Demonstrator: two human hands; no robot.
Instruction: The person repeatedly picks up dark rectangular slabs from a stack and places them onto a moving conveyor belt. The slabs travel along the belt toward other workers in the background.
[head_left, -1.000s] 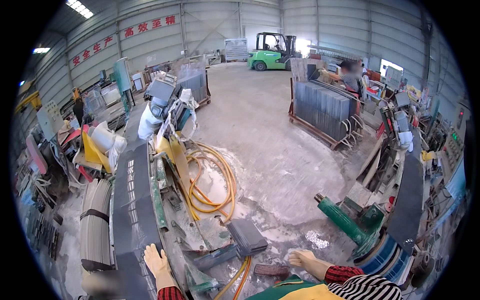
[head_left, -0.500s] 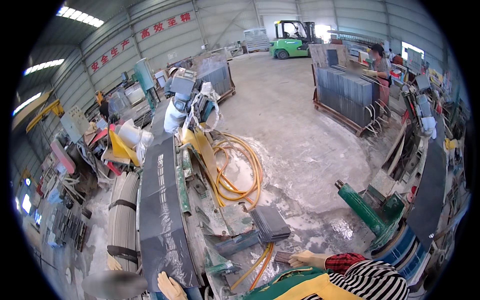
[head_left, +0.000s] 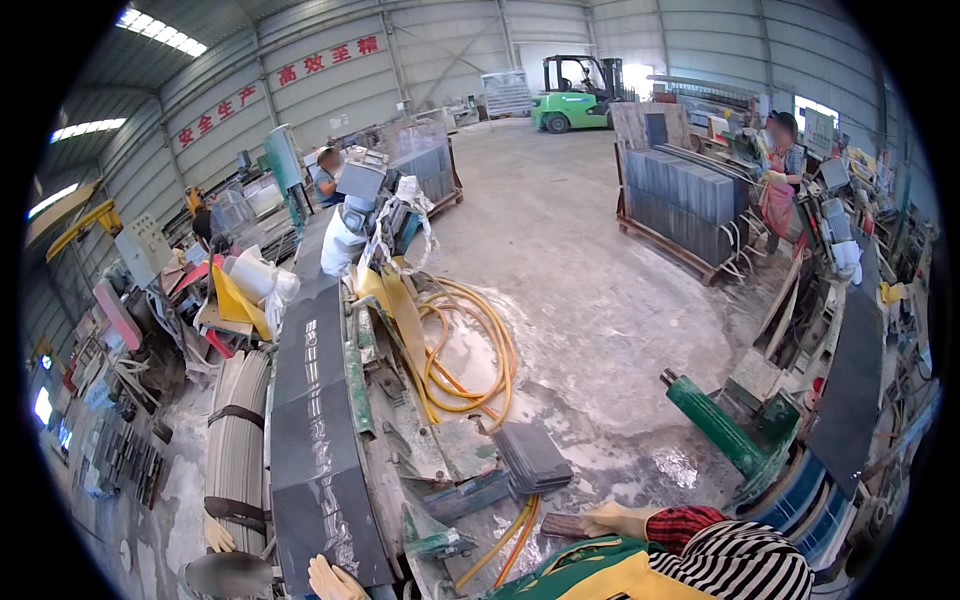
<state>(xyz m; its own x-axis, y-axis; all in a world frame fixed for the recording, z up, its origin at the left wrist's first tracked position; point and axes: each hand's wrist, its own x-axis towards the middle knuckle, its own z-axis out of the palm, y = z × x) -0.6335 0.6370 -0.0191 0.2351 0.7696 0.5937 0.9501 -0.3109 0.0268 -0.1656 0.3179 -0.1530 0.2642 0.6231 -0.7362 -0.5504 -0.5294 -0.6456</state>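
Observation:
At the lower edge, my left hand (head_left: 335,580) wears a pale glove. Its fingers lie stretched out at the near end of a row of dark grey slabs (head_left: 310,420) on the left-hand line. My right hand (head_left: 618,520), gloved likewise, is closed round the right end of a reddish-brown block (head_left: 567,525) in front of my green and yellow apron. Beyond that block rests a small stack of grey tiles (head_left: 533,457). Left of the slabs another gloved hand (head_left: 217,534), apparently a co-worker's, shows beside a blurred round shape.
An orange hose (head_left: 505,375) lies coiled on the floor. To the right stand a green metal cylinder (head_left: 715,425) and another line with a dark slab (head_left: 845,430). Farther off are slab pallets (head_left: 680,195), a green forklift (head_left: 572,105) and two people. Strapped pale strips (head_left: 237,450) stand left.
The whole view has shifted slightly. The far-left person's head has come up, and the person by the right pallet stands farther right. Both my hands keep much the same pose.

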